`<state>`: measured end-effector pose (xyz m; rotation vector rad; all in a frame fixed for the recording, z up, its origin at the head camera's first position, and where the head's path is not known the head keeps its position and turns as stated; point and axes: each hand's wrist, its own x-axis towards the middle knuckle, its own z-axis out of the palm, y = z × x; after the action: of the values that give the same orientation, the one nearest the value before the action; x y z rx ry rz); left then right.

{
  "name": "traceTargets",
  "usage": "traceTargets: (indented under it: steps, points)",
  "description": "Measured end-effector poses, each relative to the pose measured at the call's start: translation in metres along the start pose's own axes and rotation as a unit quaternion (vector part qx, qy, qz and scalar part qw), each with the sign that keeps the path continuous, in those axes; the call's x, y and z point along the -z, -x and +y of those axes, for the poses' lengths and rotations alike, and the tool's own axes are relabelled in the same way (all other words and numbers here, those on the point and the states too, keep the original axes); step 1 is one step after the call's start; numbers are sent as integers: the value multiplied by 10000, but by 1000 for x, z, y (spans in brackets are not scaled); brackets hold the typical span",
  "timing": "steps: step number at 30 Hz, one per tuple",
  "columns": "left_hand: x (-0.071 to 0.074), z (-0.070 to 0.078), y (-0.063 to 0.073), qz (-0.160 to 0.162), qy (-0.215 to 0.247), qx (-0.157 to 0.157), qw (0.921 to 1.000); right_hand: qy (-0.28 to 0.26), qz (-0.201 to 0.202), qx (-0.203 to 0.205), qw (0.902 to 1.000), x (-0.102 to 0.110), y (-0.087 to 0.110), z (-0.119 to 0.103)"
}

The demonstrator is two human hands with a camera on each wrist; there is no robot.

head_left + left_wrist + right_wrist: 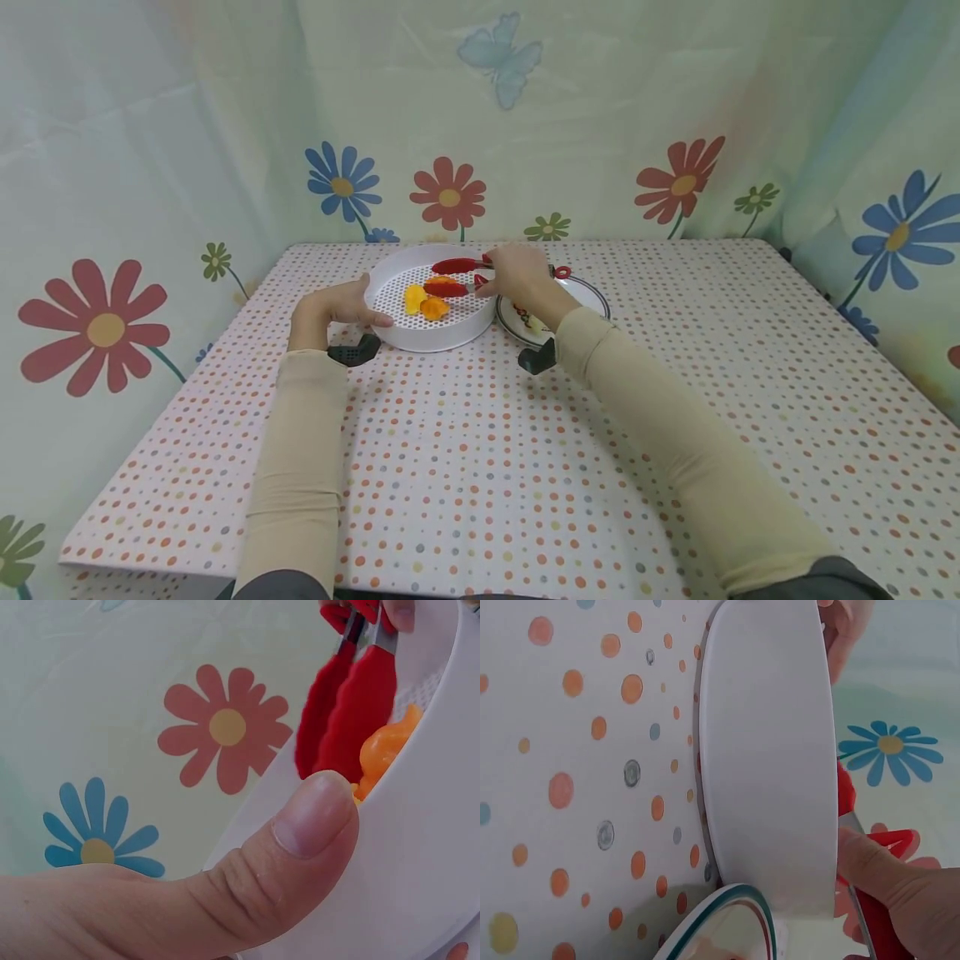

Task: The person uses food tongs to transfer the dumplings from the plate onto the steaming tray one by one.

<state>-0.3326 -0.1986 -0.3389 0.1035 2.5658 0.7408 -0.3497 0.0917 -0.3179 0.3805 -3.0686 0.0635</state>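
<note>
Red tongs reach over the round white tray, their ends apart beside orange pieces and a yellow piece; I can't tell whether they touch. The right hand grips the tongs; the left hand holds the tray's left side. A plate sits just right on the dotted desk.

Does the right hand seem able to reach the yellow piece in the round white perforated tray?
Probably yes: the right hand holds red-tipped metal tongs over the open tray; the yellow piece looks uncovered.
</note>
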Motion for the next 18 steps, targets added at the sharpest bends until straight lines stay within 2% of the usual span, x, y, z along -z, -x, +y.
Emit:
traceTargets:
  steps: [5, 8, 14, 18]
  points:
    - [-3, -1, 0, -4, -13, -11, 10000, -407, 215, -172, 9988, 4, 3, 14]
    - [-4, -1, 0, -22, -68, 18, 10000, -557, 391, -283, 9973, 11, 11, 25]
    - [-3, -1, -2, -47, -149, -3, 9999, -730, 878, -310, 9930, 32, 45, 55]
    - [-1, -2, -3, 17, -163, -55, 9998, -938, 1035, -582, 9885, 40, 65, 81]
